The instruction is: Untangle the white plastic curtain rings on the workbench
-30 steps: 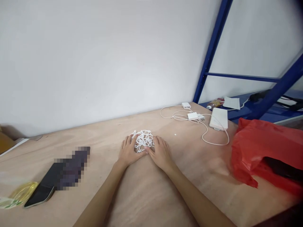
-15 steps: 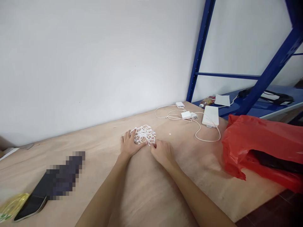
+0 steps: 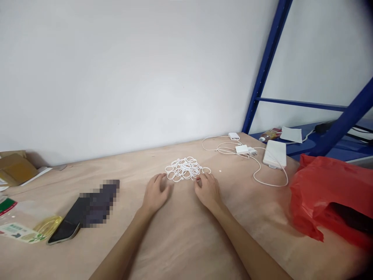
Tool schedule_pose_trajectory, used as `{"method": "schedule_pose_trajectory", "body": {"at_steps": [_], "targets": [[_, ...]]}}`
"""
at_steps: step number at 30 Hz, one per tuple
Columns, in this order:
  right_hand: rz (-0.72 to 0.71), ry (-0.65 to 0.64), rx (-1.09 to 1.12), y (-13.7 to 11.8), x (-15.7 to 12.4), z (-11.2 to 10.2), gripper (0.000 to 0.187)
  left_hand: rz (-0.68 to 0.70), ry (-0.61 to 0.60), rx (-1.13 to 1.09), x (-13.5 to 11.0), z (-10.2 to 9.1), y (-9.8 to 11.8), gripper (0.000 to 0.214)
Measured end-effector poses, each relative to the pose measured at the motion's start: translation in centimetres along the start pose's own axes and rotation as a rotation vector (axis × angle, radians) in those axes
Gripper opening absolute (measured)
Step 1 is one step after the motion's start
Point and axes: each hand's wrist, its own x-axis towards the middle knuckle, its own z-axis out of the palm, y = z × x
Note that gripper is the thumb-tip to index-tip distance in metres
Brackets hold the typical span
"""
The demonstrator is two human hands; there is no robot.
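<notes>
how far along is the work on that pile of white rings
Done: the white rings lie in one loose, flat cluster on the wooden table. In hand: the left hand rests open beside the cluster; the right hand has its fingers at the cluster's near edge, perhaps touching one ring. Left: no ring is lifted or set apart, so nearly all of it.

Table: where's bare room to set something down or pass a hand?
Bare table runs from the phone across to the red bag, broken only by the forearms. Another free strip lies along the wall behind the rings. Crowded: chargers and cables far right, packets and boxes far left. Left hand and right hand flank the rings.
</notes>
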Motion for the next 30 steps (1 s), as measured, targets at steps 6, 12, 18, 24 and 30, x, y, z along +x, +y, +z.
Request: {"method": "schedule_pose_trajectory", "body": {"at_steps": [6,12,18,24,30], "targets": [[-0.258,-0.138,0.146,-2.9,-2.2,0.5,0.017,0.134,-0.219,0.207,-6.5,-3.5,-1.4,0.063],[-0.287,-0.254,-0.003,-3.1,-3.2,1.4,0.043,0.131,-0.312,0.248,-7.8,-3.6,-2.0,0.070],[-0.262,-0.248,-0.141,-3.6,-2.6,1.7,0.047,0.111,-0.282,0.170,-7.8,-3.6,-1.9,0.071],[-0.230,-0.228,-0.251,-4.4,-1.8,3.1,0.054,0.101,-0.272,0.116,-7.9,-3.5,-1.9,0.073],[-0.267,-0.115,-0.229,-4.3,-1.8,3.7,0.032,0.100,-0.239,0.087,-8.0,-3.2,-1.9,0.072]]}}
